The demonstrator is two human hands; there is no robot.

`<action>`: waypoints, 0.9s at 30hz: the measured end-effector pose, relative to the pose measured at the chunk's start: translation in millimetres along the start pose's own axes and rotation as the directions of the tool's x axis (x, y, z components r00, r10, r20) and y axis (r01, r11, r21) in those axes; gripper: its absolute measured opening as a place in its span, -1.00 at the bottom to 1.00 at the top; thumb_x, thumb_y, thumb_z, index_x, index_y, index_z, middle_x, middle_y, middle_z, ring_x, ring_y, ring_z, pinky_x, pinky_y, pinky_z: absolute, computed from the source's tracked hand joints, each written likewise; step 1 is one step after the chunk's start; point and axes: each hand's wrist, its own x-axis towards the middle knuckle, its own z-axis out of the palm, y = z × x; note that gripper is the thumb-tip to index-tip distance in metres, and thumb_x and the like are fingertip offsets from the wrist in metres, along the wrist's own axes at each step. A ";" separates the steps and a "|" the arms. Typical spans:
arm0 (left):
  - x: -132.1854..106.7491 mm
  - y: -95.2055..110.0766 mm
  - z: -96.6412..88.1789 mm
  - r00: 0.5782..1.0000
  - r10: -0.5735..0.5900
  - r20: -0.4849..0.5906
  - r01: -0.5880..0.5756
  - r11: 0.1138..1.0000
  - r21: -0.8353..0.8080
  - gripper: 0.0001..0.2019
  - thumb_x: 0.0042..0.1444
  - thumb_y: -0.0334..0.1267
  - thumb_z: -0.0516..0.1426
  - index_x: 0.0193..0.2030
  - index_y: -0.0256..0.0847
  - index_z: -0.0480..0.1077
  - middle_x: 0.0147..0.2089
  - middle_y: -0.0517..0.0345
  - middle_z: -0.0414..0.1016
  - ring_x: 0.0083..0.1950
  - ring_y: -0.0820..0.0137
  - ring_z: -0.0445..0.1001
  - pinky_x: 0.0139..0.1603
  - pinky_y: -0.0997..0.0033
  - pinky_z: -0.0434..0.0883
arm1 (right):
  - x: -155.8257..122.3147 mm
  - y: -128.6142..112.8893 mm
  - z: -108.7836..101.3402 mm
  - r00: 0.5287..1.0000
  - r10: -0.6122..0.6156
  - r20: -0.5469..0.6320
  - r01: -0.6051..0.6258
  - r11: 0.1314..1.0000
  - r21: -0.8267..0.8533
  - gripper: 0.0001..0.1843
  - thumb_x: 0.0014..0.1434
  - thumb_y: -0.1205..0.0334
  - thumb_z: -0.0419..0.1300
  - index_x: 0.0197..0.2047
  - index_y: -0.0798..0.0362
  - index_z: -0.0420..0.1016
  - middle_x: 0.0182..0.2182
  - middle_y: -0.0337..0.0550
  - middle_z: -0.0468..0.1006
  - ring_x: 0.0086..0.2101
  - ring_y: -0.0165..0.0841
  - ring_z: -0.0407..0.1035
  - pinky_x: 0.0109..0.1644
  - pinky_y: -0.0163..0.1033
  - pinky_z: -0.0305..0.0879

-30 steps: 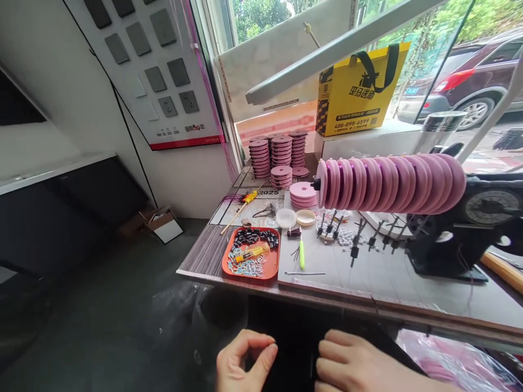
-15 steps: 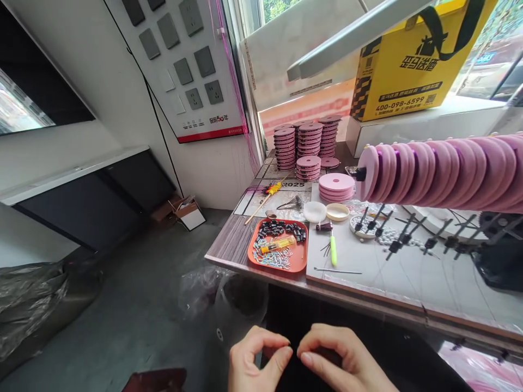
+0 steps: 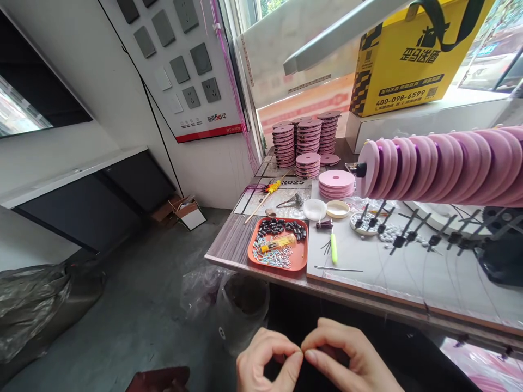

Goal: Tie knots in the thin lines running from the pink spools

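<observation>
My left hand (image 3: 269, 359) is at the bottom of the view with thumb and forefinger pinched. Against its fingertips my right hand (image 3: 347, 356) makes a pinch too. Whatever lies between the fingertips is too small to make out. Both hands are below the table's front edge, over a dark area. Beyond them on the table stands an orange tray (image 3: 255, 261) with black pieces (image 3: 272, 227), small metal parts (image 3: 281, 258) and a yellow-capped clear tube (image 3: 278, 243). To its right lie a green-handled tool (image 3: 334, 250) and a thin metal rod (image 3: 339, 269).
A row of pink spools (image 3: 429, 166) hangs at the right, above black clips (image 3: 400, 239) with hanging threads. More pink spools (image 3: 308, 136) are stacked at the back. A bin (image 3: 243, 316) stands under the table's edge. A yellow bag (image 3: 417, 65) sits behind.
My hands have come together: the fingertips, slightly apart before, now meet. The left hand has moved a little to the right. The table things stay put; the view has shifted slightly.
</observation>
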 end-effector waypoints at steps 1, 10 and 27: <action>-0.3 0.1 0.5 1.000 0.007 0.000 -0.007 1.000 0.012 -0.87 0.05 -0.20 0.24 -0.49 -0.11 0.46 -0.54 0.30 0.51 -0.53 0.50 0.39 -0.45 0.57 0.33 | -0.2 -0.7 -0.7 1.000 0.003 -0.018 -0.003 1.000 0.010 -0.66 0.23 0.06 0.10 -0.42 0.08 0.54 -0.55 -0.23 0.37 -0.51 -0.41 0.30 -0.44 -0.38 0.18; -1.5 -0.1 1.1 0.993 0.116 0.010 -0.116 0.986 0.117 -0.90 0.09 -0.22 0.21 -0.43 -0.11 0.46 -0.53 0.28 0.51 -0.51 0.47 0.41 -0.45 0.52 0.34 | -1.0 -9.2 -9.5 0.942 -0.333 -0.047 0.304 0.904 -0.302 -0.85 0.23 0.38 0.06 -0.35 0.06 0.40 -0.52 -0.24 0.35 -0.52 -0.45 0.30 -0.49 -0.43 0.19; -1.1 1.7 6.0 0.986 0.164 -0.025 -0.157 0.971 0.183 -0.83 0.11 -0.21 0.17 -0.48 -0.12 0.42 -0.56 0.28 0.45 -0.53 0.47 0.38 -0.50 0.52 0.31 | 1.1 -6.4 -7.2 0.907 -0.422 0.008 0.384 0.818 -0.429 -0.84 0.24 0.45 0.02 -0.33 0.07 0.36 -0.54 -0.21 0.37 -0.51 -0.41 0.29 -0.49 -0.38 0.19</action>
